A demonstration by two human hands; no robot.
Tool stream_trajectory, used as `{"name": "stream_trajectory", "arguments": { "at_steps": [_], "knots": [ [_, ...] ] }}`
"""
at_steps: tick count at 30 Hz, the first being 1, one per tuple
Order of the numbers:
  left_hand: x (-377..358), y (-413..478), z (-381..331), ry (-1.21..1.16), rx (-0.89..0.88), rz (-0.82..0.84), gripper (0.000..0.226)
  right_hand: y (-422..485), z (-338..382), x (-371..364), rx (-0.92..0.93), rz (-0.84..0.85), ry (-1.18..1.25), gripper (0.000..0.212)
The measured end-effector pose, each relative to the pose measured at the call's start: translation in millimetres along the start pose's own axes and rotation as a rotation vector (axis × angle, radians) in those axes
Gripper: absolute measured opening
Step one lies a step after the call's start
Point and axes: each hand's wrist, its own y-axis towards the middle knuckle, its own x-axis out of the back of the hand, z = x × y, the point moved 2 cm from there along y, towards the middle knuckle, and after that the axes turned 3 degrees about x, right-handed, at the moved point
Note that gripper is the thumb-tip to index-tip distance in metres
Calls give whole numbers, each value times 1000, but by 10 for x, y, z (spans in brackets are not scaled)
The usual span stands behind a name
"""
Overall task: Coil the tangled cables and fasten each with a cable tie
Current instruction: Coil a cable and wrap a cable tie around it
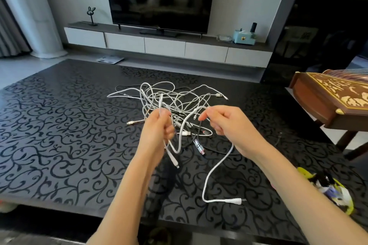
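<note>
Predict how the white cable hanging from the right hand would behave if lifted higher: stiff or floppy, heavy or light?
Probably floppy: the white cable droops in a loose curve below the right hand to its plug. Likely light, as the fingers hold it with a small pinch. It may tug the tangle, where strands cross.

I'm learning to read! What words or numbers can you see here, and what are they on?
None can be read.
Grey board on the floor: pale marks, too blurred.
Wooden instrument: gold inlay, cannot tell if it is writing.
Silver plug in the cables: dark marks, too small.
</note>
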Motion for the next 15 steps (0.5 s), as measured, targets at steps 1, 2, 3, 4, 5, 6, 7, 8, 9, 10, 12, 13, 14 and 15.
{"name": "stream_trajectory", "arguments": {
  "at_steps": [1,2,3,4,5,6,7,8,9,10,12,13,14,15],
  "knots": [
    [-69,-53,33,42,24,46,22,-31,-54,-28,3,-14,-43,33],
    [-135,-104,79,69,58,94,23,-61,-118,-50,1,-33,-79,32],
    [-199,-145,136,70,100,144,25,-98,-197,-64,-7,-56,-99,31],
    [-258,-180,186,46,154,187,27,-144,-292,-75,-22,-84,-102,31],
    [-308,-203,238,21,215,213,28,-202,-397,-72,-42,-117,-92,31],
    [-345,-219,279,4,281,224,28,-268,-501,-62,-67,-152,-81,30],
    [-370,-231,312,-10,357,237,28,-339,-584,-42,-93,-182,-65,29],
    [-384,-235,327,-39,441,262,31,-395,-653,-7,-114,-202,-58,27],
    [-396,-235,344,-84,536,291,36,-446,-699,42,-124,-204,-68,25],
    [-394,-228,354,-130,624,318,43,-482,-717,94,-120,-194,-89,22],
    [-398,-211,359,-144,733,389,56,-502,-698,192,-65,-160,-152,19],
    [-409,-212,360,-102,757,424,59,-488,-705,226,-34,-142,-204,21],
    [-424,-226,363,-46,775,455,56,-472,-712,234,-11,-129,-262,26],
    [-444,-247,384,9,782,483,47,-455,-727,229,9,-128,-313,30]
  ]
}}
